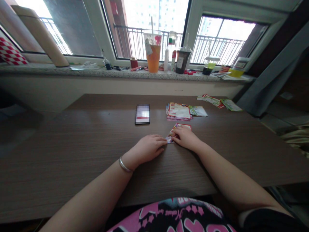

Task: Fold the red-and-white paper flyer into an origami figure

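Observation:
A small printed sheet of paper (170, 133) with a red edge lies on the table in front of me, its left part slanting as if folded over. My left hand (151, 146) rests flat from the left, fingers stretched out, fingertips touching the sheet's left corner. Over the sheet's right part lies my right hand (185, 137), with curled fingers pressed on the paper and hiding much of it. Just beyond is a stack of printed sheets (179, 111) with red borders. Greenish printed sheets (198, 111) stick out at its right side.
A phone (142, 114) lies beyond my left hand. More folded papers (213, 101) lie at the table's far right. On the windowsill (96, 73) stand an orange drink cup (154, 58), a dark drink cup (182, 60), a bottle (166, 58) and several small items.

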Demonstrator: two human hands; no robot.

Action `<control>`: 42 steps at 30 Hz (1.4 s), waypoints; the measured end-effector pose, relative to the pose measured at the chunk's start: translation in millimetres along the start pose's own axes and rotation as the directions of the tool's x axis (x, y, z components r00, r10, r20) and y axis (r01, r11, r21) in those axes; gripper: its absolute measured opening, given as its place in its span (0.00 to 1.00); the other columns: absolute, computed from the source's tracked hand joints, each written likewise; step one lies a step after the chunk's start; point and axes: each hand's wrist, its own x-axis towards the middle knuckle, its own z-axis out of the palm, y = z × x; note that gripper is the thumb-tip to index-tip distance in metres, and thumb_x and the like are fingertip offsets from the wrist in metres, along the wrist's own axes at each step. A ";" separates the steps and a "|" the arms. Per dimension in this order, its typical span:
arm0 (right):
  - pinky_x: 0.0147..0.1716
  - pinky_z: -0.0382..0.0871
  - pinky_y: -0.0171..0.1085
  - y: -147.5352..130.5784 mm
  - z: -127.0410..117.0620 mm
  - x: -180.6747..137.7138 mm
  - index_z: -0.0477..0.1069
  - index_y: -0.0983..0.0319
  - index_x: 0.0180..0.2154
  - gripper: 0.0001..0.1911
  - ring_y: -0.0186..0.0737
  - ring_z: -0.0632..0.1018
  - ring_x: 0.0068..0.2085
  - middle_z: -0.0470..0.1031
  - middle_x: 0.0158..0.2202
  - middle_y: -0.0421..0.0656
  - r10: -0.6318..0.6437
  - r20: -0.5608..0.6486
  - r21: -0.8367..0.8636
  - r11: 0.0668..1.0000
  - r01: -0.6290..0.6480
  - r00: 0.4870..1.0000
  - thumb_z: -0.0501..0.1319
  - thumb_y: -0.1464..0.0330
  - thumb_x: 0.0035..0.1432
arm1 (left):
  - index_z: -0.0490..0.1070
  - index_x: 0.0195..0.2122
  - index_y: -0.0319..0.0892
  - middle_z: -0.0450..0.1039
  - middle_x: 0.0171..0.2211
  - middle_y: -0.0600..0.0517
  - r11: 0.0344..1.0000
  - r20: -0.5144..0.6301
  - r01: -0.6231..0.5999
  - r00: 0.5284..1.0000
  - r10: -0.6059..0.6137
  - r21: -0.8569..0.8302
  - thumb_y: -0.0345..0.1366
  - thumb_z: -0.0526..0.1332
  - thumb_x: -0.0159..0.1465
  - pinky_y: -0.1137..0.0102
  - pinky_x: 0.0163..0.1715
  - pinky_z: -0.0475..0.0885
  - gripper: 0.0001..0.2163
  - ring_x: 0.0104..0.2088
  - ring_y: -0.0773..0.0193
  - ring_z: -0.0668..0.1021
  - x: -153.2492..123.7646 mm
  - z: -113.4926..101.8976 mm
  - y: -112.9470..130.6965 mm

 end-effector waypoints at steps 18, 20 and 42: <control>0.46 0.62 0.39 -8.0 7.6 6.6 0.73 0.61 0.32 0.09 0.42 0.75 0.41 0.78 0.37 0.45 0.104 -0.006 -0.043 0.994 -0.104 0.995 0.58 0.64 0.62 | 0.67 0.54 0.43 0.72 0.53 0.47 0.998 -0.016 0.052 0.999 -0.052 0.029 0.34 0.57 0.65 0.63 0.54 0.68 0.16 0.52 0.57 0.74 -2.2 3.1 -6.5; 0.45 0.62 0.39 -8.0 7.9 7.4 0.73 0.61 0.32 0.10 0.42 0.75 0.41 0.78 0.38 0.46 0.114 -0.002 -0.050 0.992 -0.113 0.994 0.59 0.63 0.62 | 0.68 0.54 0.43 0.72 0.53 0.47 0.998 -0.018 0.053 0.998 -0.053 0.028 0.34 0.57 0.65 0.63 0.54 0.68 0.16 0.52 0.57 0.74 -2.2 3.9 -5.9; 0.47 0.62 0.41 -6.6 7.1 10.8 0.72 0.61 0.33 0.09 0.44 0.76 0.42 0.78 0.38 0.47 0.107 0.034 -0.087 0.991 -0.103 0.994 0.59 0.63 0.62 | 0.70 0.50 0.44 0.73 0.44 0.47 0.977 -0.012 0.115 0.993 -0.115 0.182 0.36 0.57 0.64 0.53 0.57 0.61 0.13 0.46 0.56 0.75 1.4 -0.3 4.4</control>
